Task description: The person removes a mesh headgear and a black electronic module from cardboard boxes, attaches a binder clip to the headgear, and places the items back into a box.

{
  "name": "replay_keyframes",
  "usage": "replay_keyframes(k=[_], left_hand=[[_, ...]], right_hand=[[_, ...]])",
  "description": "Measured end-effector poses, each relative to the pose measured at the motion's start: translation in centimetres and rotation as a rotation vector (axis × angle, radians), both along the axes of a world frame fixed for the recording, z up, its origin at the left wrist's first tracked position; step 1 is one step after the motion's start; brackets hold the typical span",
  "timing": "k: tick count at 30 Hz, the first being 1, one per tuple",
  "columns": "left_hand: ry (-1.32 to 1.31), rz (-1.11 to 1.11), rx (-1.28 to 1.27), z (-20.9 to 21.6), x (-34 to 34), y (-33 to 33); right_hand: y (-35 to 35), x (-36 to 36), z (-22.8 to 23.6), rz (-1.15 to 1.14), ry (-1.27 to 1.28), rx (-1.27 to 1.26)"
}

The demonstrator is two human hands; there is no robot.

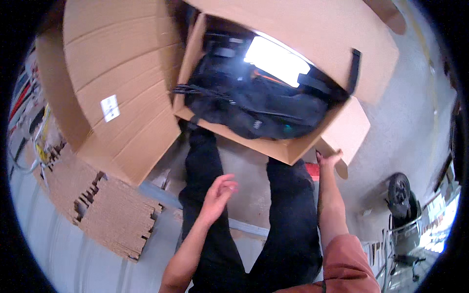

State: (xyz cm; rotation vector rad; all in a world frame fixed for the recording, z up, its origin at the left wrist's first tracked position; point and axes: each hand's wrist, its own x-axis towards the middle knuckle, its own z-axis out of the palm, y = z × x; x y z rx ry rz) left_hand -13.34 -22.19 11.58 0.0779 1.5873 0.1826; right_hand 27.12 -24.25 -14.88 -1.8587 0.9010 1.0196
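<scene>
In front of my knees stands an open cardboard box (293, 151). Inside it lie black fabric gear with straps (234, 110) and a bright, glaring pale panel (278, 61). At the box's near right corner, my right hand (329, 159) is closed on the lower edge of a cardboard flap (344, 129). Over my left leg hovers my left hand (219, 195), empty, its fingers slightly bent and apart. It touches neither the box nor its contents. A black strap (354, 71) lies across the right rim.
A second, large open cardboard box (122, 63) with a white label stands at the left. Cut corrugated cardboard sheets (117, 217) lie below it. At the far right are a black wheel (399, 188) and a metal-framed cart (403, 239).
</scene>
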Motion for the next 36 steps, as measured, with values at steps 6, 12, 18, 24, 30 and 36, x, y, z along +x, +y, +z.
replay_keyframes(k=[6,12,18,24,30,36], left_hand=[[0.091,-0.101,0.145,4.4,-2.9,-0.5],[-0.02,0.355,0.583,15.3,-14.9,10.3],[0.93,-0.514,0.736,1.0,-31.2,15.2],[0.99,-0.488,0.268,-12.7,-39.6,21.6],[0.663,-0.562,0.117,-11.5,-37.9,22.5],[0.766,-0.557,0.464,-6.9,-38.6,21.8]], right_hand=[[-4.9,-3.5,1.9,0.416,0.111,-0.47],[15.0,-6.7,16.6,1.02,-0.781,0.183],[31.3,-38.6,32.8,1.437,-0.869,1.108],[33.9,-58.9,28.6,1.241,0.156,0.698],[34.3,-56.3,6.8,0.942,-0.194,0.004],[29.0,-58.0,4.6,1.862,-1.113,-0.23]])
